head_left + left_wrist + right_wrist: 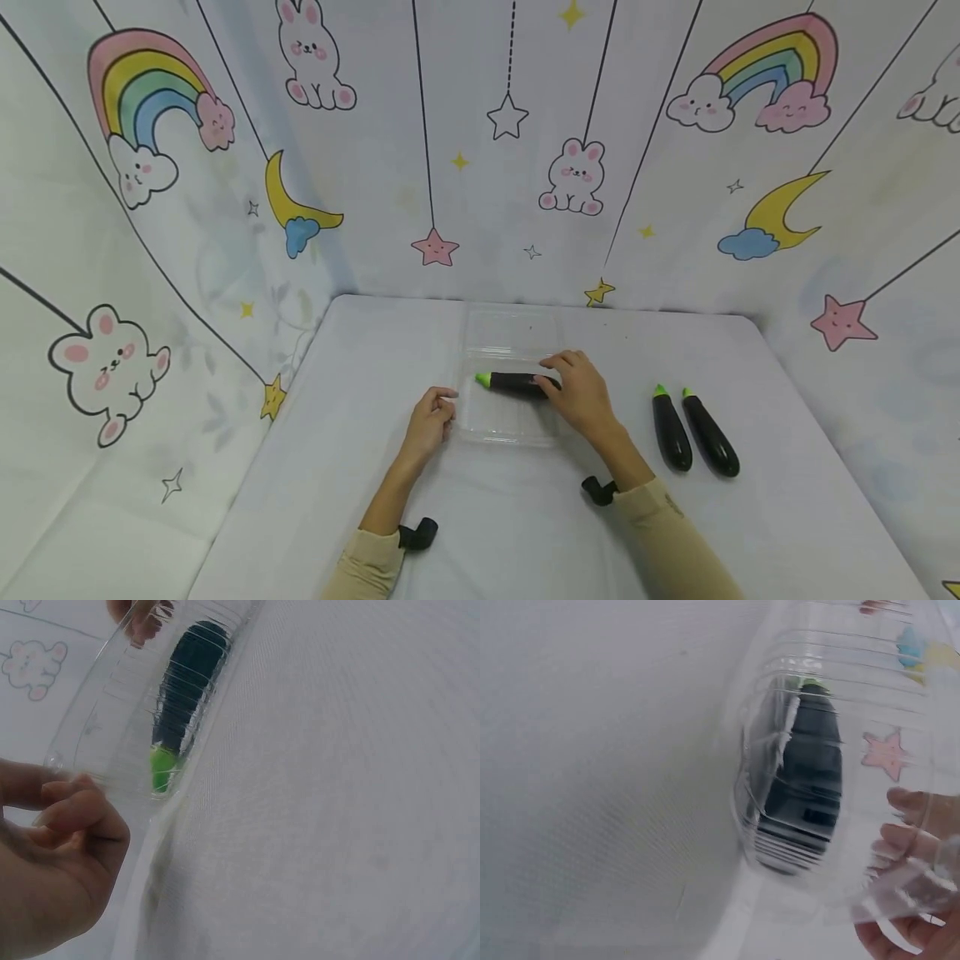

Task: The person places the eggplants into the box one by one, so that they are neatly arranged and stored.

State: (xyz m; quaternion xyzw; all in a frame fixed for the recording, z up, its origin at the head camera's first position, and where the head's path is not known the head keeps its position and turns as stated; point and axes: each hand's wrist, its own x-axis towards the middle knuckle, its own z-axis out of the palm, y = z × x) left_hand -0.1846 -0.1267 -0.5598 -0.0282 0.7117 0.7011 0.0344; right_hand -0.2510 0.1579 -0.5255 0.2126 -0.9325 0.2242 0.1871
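Observation:
A clear plastic clamshell box (495, 425) stands on the white table, its lid (510, 329) folded back toward the wall. One dark eggplant (513, 384) with a bright green stem lies crosswise inside, stem to the left. At the box's left edge, my left hand (431, 421) pinches the rim between curled fingers and thumb, as the left wrist view shows. Above the box's right side is my right hand (581, 396), fingers loosely bent and spread by the eggplant's thick end. Through the clear wall in the right wrist view, those fingers (911, 840) appear apart from the eggplant (806, 772).
To the right of the box, two more eggplants, one (671, 429) and another (711, 435), lie side by side with green stems pointing away. A patterned cloth wall (487, 192) rises behind the white table (322, 467).

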